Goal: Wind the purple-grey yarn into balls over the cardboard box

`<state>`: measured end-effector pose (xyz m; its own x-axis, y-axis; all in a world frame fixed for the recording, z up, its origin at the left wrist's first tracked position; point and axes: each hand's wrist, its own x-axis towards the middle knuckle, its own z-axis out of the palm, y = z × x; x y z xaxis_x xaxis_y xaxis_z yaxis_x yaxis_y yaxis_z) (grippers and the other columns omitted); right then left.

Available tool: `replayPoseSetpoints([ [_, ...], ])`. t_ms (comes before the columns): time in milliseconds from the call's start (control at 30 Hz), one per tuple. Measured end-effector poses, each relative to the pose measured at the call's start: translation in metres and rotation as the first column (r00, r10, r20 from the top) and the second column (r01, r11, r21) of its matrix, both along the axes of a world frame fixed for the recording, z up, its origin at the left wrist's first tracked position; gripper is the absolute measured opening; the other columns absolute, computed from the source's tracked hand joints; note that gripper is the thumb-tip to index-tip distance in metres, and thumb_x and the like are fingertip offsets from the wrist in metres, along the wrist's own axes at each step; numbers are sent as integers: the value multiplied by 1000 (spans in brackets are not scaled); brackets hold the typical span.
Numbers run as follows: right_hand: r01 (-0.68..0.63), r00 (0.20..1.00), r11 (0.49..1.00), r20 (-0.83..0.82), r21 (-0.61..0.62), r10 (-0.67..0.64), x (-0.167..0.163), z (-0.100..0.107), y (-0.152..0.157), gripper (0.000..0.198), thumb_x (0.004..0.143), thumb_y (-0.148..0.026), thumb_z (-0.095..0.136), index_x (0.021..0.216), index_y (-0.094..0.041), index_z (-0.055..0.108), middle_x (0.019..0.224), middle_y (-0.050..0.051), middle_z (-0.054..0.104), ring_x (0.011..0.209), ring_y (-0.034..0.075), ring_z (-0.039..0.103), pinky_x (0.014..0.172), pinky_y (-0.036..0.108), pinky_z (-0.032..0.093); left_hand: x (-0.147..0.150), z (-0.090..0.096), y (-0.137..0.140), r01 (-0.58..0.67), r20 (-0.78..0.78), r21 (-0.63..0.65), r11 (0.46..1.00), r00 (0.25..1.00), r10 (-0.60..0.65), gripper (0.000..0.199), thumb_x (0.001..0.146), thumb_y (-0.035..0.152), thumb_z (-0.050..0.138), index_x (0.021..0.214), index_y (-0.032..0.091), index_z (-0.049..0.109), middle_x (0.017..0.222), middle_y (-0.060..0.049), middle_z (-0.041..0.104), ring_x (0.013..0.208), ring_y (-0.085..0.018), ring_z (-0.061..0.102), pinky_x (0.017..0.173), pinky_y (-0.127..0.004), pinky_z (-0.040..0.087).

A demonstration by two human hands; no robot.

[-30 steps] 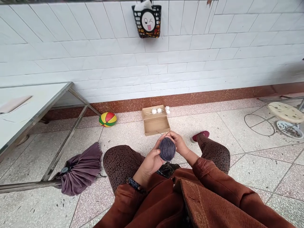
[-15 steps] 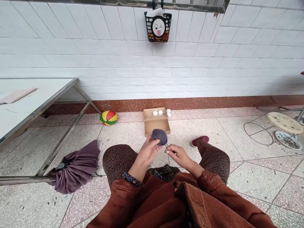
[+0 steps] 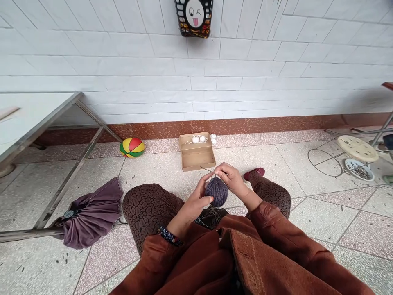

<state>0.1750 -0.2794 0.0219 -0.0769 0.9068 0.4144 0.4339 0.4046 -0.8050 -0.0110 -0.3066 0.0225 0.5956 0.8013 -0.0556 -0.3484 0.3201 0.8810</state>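
A dark purple-grey ball of yarn (image 3: 216, 192) is gripped in my left hand (image 3: 194, 202), whose thumb and fingers curve round its left side. At the top of the ball, my right hand (image 3: 230, 178) pinches a strand of the yarn between thumb and fingertips. A thin loose end of the strand sticks out to the left, above my left fingertips. Just beyond my hands lies an open cardboard box (image 3: 198, 167) on the floor. White balls of yarn (image 3: 199, 139) rest in its raised lid part.
More white balls (image 3: 213, 138) lie beside the box. A colourful ball (image 3: 132, 147) and a folded purple umbrella (image 3: 92, 217) are on the left, near a metal-framed table (image 3: 39, 112). To the right stand a round stool (image 3: 357, 148) and a plate (image 3: 359, 169). A black basket (image 3: 194, 18) hangs on the wall.
The yarn ball has turned and come down slightly in my left hand. My right hand has moved from below the ball to its top, still pinching the strand. The view has tilted down.
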Motion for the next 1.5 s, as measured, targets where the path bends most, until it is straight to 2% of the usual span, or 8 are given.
replayPoseSetpoints([
  [133, 77, 992, 991, -91, -108, -87, -10, -32, -11, 23, 95, -33, 51, 79, -20, 60, 76, 3, 62, 73, 16, 56, 69, 27, 46, 2, 6, -3, 5, 143, -187, 982, 990, 23, 69, 69, 30, 75, 135, 26, 55, 133, -10, 57, 123, -30, 52, 100, -40, 44],
  [267, 9, 999, 989, -36, -149, -14, -15, -51, -24, 20, 94, -29, 46, 79, -19, 56, 70, 0, 56, 66, 14, 52, 63, 24, 42, 3, 3, 4, -175, 63, -211, 962, 979, 192, 58, 65, 24, 79, 122, 22, 63, 123, -10, 63, 119, -27, 55, 103, -39, 40],
  [433, -46, 994, 987, 88, -154, 60, -16, -55, -32, 21, 95, -28, 44, 77, -20, 51, 69, -1, 52, 64, 14, 50, 62, 24, 40, 5, -10, 14, -408, -69, -98, 908, 913, 403, 57, 64, 23, 81, 117, 21, 60, 113, -6, 66, 109, -22, 58, 101, -34, 40],
  [667, -215, 973, 957, 38, -197, 226, -21, -42, -41, 25, 98, -36, 49, 82, -20, 60, 75, 2, 61, 71, 15, 57, 70, 26, 46, 5, -25, 19, -476, -249, 99, 874, 839, 485, 52, 75, 28, 71, 122, 21, 51, 106, -3, 62, 96, -18, 57, 94, -32, 42],
  [833, -249, 968, 948, -49, -196, 245, -14, -15, -40, 29, 95, -43, 56, 81, -18, 64, 74, 2, 63, 66, 14, 56, 65, 25, 47, 0, -22, 14, -321, -338, 157, 934, 871, 356, 59, 71, 25, 74, 126, 22, 52, 108, -3, 61, 98, -20, 57, 95, -32, 41],
  [1000, -230, 969, 970, 76, -75, 235, -2, 2, -21, 24, 95, -40, 58, 84, -20, 67, 77, 4, 65, 70, 15, 59, 68, 28, 48, 3, -25, 5, -147, -203, 64, 987, 966, 157, 56, 74, 22, 68, 129, 25, 54, 121, -5, 58, 107, -22, 54, 90, -31, 45],
  [1267, -91, 993, 996, 77, 20, 89, 5, -19, -6, 26, 96, -40, 57, 81, -21, 67, 77, 4, 66, 74, 17, 60, 71, 30, 48, 2, -16, -8, 40, -40, -283, 958, 998, -53, 57, 72, 26, 70, 126, 28, 56, 109, -7, 57, 84, -20, 57, 64, -29, 49],
  [1500, 42, 999, 998, 2, -47, -42, 2, -39, -10, 21, 94, -37, 59, 83, -21, 66, 78, 4, 65, 74, 17, 60, 72, 29, 48, 13, -16, -8, -3, -87, -305, 952, 996, -25, 55, 70, 31, 77, 121, 23, 58, 105, -6, 59, 83, -18, 57, 62, -26, 47],
])
